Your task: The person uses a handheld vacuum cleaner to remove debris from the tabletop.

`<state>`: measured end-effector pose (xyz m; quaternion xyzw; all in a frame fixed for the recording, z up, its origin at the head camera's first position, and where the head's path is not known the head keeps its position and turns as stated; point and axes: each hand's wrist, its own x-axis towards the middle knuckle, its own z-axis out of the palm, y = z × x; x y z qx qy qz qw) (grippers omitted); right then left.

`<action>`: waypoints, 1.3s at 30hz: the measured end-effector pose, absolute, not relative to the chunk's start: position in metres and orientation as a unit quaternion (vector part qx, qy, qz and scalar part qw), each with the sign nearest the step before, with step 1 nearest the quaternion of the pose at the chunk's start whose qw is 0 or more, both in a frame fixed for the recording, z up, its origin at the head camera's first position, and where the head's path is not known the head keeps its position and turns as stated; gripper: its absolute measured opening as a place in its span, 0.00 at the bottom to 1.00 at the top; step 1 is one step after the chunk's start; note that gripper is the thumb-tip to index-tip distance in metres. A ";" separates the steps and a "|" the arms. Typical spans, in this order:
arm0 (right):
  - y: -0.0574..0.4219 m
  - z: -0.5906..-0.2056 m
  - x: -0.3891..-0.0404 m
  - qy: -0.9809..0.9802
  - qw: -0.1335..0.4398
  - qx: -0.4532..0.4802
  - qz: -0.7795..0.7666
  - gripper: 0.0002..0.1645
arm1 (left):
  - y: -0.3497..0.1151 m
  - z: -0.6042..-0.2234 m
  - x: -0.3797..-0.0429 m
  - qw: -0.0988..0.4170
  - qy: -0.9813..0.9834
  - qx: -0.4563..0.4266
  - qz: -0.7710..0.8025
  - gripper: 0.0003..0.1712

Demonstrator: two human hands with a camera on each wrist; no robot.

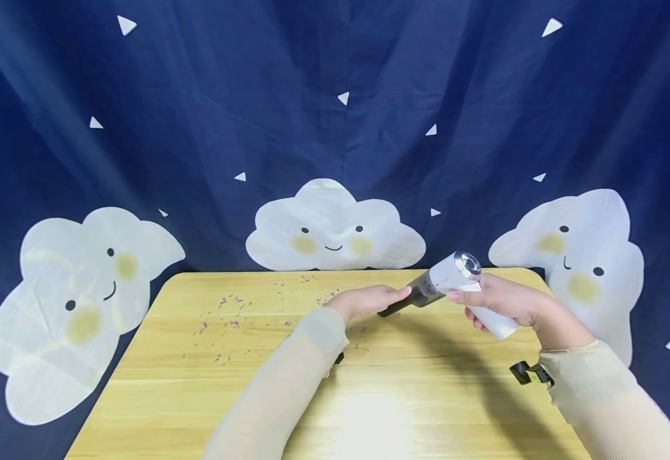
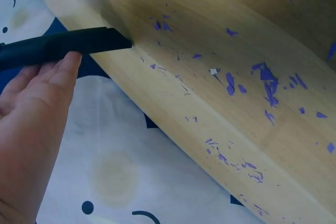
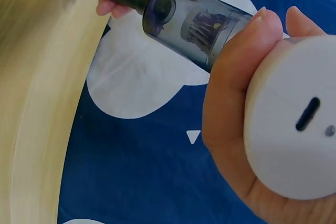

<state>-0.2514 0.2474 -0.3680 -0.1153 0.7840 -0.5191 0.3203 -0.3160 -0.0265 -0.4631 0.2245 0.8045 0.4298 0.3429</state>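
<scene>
A white handheld vacuum cleaner (image 1: 444,275) is held slanting over the right part of the table, its black nozzle (image 2: 63,44) pointing down to the left. My right hand (image 1: 507,299) grips its white handle, fingers curled around it. With fairly straight fingers, my left hand (image 1: 369,300) touches the nozzle from beside and below; no finger wraps over it in the left wrist view. Inside the smoky clear dust cup (image 3: 176,24), purple bits show around the filter. Small purple scraps (image 2: 268,80) lie scattered over the table, left of the nozzle tip.
The light wooden table (image 1: 156,377) has rounded far corners. Behind it hangs a dark blue curtain (image 1: 289,96) printed with white clouds and triangles. A black wrist mount (image 1: 521,372) sticks out at the right sleeve.
</scene>
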 end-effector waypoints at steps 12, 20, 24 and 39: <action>0.241 -0.370 -0.253 0.793 0.293 -0.115 -0.521 0.28 | -0.026 -0.464 -0.317 0.321 0.798 0.215 0.461 0.41; 0.237 -0.374 -0.257 0.790 0.293 -0.116 -0.525 0.29 | -0.034 -0.464 -0.320 0.328 0.795 0.197 0.470 0.41; 0.236 -0.377 -0.258 0.784 0.298 -0.117 -0.531 0.28 | -0.038 -0.465 -0.322 0.334 0.794 0.201 0.467 0.39; 0.231 -0.380 -0.268 0.771 0.326 -0.112 -0.535 0.23 | -0.053 -0.459 -0.325 0.339 0.803 0.207 0.444 0.41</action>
